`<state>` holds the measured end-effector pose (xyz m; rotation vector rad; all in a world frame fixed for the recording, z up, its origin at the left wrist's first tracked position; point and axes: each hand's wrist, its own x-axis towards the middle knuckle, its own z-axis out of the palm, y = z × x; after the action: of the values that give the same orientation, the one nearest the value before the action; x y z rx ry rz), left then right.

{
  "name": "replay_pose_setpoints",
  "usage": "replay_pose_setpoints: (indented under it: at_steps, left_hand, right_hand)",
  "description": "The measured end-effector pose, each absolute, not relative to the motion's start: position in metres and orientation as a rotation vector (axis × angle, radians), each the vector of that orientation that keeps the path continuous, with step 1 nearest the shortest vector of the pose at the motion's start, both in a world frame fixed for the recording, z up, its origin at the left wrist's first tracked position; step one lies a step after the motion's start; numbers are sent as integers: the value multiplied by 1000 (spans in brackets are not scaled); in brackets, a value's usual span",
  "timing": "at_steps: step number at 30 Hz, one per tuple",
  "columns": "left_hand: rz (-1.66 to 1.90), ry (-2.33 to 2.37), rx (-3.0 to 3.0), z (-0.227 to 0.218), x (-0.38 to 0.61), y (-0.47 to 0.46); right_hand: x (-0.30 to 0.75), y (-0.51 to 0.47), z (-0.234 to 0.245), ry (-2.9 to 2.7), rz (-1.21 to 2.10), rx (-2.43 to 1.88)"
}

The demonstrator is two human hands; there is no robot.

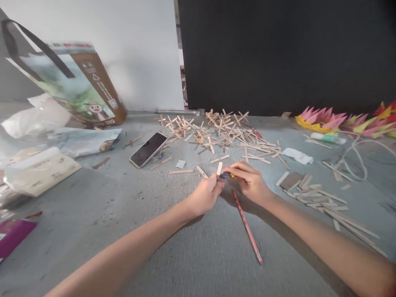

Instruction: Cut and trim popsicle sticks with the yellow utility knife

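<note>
My left hand is closed in a pinch round a short wooden stick that points up and away. My right hand is closed on a small dark and yellow tool, perhaps a cutter, whose tip meets the stick at my left fingertips. Both hands hover just above the grey floor. A red pencil lies on the floor just under and in front of my right hand.
A heap of wooden stick crosses lies ahead, with loose sticks to the right. A phone lies face up ahead on the left. A paper bag, plastic wrappers, paper flowers and a white cable ring the area.
</note>
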<state>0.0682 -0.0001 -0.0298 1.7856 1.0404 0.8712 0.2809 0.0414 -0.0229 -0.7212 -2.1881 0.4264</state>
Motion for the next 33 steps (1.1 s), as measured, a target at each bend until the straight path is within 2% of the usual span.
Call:
replay_pose_setpoints:
  at_steps: [23,33]
  left_hand:
    - [853,896,1767,-19,69,-3]
    - [978,1052,1738,-25,69,0]
  right_hand:
    - [281,42,-24,-2206,502,-696]
    - [280,36,-24,-2247,423,-751]
